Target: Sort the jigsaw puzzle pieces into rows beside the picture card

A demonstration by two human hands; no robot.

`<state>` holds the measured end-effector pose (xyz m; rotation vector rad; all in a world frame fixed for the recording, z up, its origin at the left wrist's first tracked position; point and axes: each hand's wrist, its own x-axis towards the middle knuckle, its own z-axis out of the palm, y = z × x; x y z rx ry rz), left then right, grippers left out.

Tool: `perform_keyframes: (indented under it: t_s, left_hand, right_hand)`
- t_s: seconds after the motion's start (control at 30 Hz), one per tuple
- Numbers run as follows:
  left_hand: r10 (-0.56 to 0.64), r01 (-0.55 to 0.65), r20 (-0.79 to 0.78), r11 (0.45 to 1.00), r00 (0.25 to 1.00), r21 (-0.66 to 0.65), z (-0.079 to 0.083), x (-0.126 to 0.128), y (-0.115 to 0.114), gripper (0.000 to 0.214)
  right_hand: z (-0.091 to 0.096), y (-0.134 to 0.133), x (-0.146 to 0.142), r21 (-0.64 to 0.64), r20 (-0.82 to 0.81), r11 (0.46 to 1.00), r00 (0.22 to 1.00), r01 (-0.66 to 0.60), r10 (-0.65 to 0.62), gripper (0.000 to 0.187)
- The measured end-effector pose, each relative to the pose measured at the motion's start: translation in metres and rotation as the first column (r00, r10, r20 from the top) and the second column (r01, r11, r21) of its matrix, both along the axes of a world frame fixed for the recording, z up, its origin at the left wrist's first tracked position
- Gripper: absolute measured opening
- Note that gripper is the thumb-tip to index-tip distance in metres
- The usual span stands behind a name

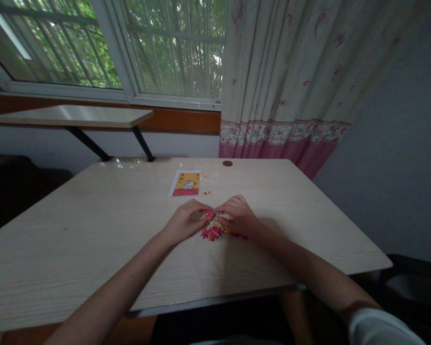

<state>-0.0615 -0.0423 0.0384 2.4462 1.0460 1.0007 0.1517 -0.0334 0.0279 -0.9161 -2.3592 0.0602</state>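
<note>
On the bench (93, 230), the left hand (183, 221) lies at 9 o'clock of the puzzle-piece pile (213, 231), fingers curled together onto it; the right hand (239, 215) does likewise at 3 o'clock. Whether either pinches a piece cannot be told. A picture card (186, 183) lies at 11 o'clock.

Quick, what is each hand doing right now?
Left hand: curled on the puzzle pieces; grip cannot be told.
Right hand: curled on them too; grip cannot be told.
</note>
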Motion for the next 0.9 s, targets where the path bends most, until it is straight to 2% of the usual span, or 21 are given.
perform_keyframes:
  t_s: [0.1, 0.23, 0.37, 0.47, 0.57, 0.67, 0.77, 0.9]
  left_hand:
    - [0.006, -0.005, -0.026, 0.999, 1.0, 0.054, -0.003, 0.002, -0.001, 0.022]
    - [0.023, -0.018, -0.063, 0.998, 0.998, 0.065, -0.004, 0.002, -0.003, 0.021]
    - [0.004, -0.001, -0.051, 0.998, 0.999, 0.058, -0.006, 0.002, -0.004, 0.019]
    - [0.027, -0.024, -0.043, 0.996, 0.999, 0.083, -0.007, 0.0, -0.002, 0.027]
    - [0.064, -0.056, -0.062, 0.991, 0.996, 0.125, -0.006, -0.005, 0.001, 0.028]
    - [0.051, -0.03, -0.148, 0.989, 0.988, 0.143, -0.004, -0.012, 0.005, 0.017]
    - [0.043, -0.008, -0.232, 0.989, 0.972, 0.149, -0.002, -0.016, 0.008, 0.016]
    - [0.025, 0.012, -0.27, 0.991, 0.962, 0.131, -0.002, -0.017, 0.007, 0.017]
  right_hand:
    - [0.001, -0.001, -0.001, 0.012, -0.011, 1.0, 1.0, 0.01, -0.01, 0.026]
    - [0.002, -0.001, -0.001, 0.008, 0.0, 1.0, 1.0, 0.024, -0.024, 0.025]
    - [0.0, 0.0, -0.001, 0.014, 0.005, 1.0, 1.0, -0.014, 0.014, 0.024]
    - [0.0, 0.004, 0.002, 0.044, -0.003, 0.999, 1.0, -0.023, 0.023, 0.024]
    - [0.004, 0.013, 0.015, 0.098, -0.039, 0.994, 0.998, 0.045, -0.041, 0.024]
    - [0.01, 0.024, 0.035, 0.121, -0.112, 0.979, 0.982, 0.162, -0.149, 0.023]
    - [0.011, 0.032, 0.052, 0.124, -0.209, 0.955, 0.947, 0.271, -0.242, 0.022]
    - [0.006, 0.036, 0.059, 0.166, -0.291, 0.933, 0.92, 0.32, -0.264, 0.022]
